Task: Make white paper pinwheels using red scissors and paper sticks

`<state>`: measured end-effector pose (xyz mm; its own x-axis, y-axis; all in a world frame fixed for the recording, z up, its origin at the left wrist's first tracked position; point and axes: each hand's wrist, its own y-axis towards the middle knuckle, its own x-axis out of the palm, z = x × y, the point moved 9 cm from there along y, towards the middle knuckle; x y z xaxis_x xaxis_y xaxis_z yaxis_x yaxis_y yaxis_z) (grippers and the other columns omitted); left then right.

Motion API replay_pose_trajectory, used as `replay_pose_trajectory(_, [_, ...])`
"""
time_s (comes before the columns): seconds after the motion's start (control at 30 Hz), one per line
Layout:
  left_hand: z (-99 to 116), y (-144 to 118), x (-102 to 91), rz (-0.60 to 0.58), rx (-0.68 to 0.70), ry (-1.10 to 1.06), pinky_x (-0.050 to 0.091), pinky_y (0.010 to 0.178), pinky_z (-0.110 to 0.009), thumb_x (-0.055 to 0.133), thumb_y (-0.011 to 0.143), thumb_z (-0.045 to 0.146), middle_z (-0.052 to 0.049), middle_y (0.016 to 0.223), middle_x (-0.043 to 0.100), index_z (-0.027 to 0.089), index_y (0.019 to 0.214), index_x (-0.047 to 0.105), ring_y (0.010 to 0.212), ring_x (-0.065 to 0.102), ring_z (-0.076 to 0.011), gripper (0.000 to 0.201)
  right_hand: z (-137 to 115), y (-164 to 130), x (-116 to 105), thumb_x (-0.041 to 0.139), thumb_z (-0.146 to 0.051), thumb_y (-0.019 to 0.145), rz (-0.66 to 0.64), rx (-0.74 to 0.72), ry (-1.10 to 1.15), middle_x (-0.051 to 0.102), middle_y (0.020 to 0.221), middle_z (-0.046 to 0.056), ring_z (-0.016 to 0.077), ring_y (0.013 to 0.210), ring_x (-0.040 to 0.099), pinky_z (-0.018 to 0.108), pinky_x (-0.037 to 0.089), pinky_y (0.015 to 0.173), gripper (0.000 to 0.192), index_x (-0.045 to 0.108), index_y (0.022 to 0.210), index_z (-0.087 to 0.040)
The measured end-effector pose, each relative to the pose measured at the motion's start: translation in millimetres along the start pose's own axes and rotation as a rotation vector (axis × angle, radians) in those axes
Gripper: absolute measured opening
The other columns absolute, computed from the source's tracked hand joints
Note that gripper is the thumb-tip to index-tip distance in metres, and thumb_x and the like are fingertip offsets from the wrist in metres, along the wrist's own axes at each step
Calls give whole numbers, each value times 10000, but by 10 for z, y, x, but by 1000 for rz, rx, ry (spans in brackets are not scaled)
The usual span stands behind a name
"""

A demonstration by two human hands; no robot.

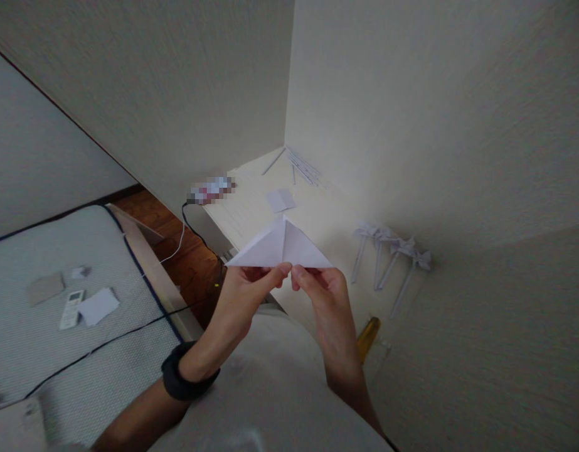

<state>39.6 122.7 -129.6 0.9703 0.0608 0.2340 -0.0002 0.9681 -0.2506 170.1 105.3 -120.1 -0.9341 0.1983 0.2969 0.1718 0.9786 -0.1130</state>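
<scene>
The folded paper (282,247) is held in the air above the near edge of the desk (317,220). The left hand (242,298) and the right hand (329,301) both pinch its lower edge, so the paper stands just above their fingertips.

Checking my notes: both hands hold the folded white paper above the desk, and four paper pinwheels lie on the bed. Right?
Not quite. The head view shows the pinwheels on the desk by the wall, not the bed. Both the left hand and right hand do hold the paper.
</scene>
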Motion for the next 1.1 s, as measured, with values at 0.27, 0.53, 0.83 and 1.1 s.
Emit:
replay_pose_trajectory(0.27, [-20, -3, -35, 31, 2, 4, 465, 537, -203, 824, 634, 256, 23, 612, 670, 151, 695, 681, 571, 575, -107, 187, -50, 18, -63, 717, -298, 698, 9, -10, -11, 522, 548, -39, 124, 550, 497, 263, 467, 593, 192, 596, 582, -206])
replay_pose_trajectory(0.53, [25, -26, -44, 49, -1, 40, 516, 669, -267, 826, 614, 262, -6, 760, 721, 152, 806, 694, 681, 631, -154, 257, -17, 32, -86, 720, -329, 688, 13, 35, -68, 509, 531, -37, 128, 548, 483, 261, 444, 572, 239, 560, 556, -210])
replay_pose_trajectory(0.83, [38, -44, -94, 79, -1, 111, 525, 647, -281, 820, 630, 302, -31, 770, 730, 150, 787, 709, 667, 638, -172, 245, -9, 99, -350, 726, -329, 688, 73, 51, -92, 519, 546, -43, 125, 560, 466, 265, 378, 562, 176, 622, 654, -191])
replay_pose_trajectory(1.1, [44, -44, -187, 164, -11, 52, 497, 570, -255, 833, 626, 301, -14, 708, 713, 154, 774, 703, 617, 627, -155, 246, -174, 141, -726, 673, -283, 745, 179, -97, -119, 487, 543, -49, 112, 554, 428, 263, 333, 561, 195, 583, 595, -197])
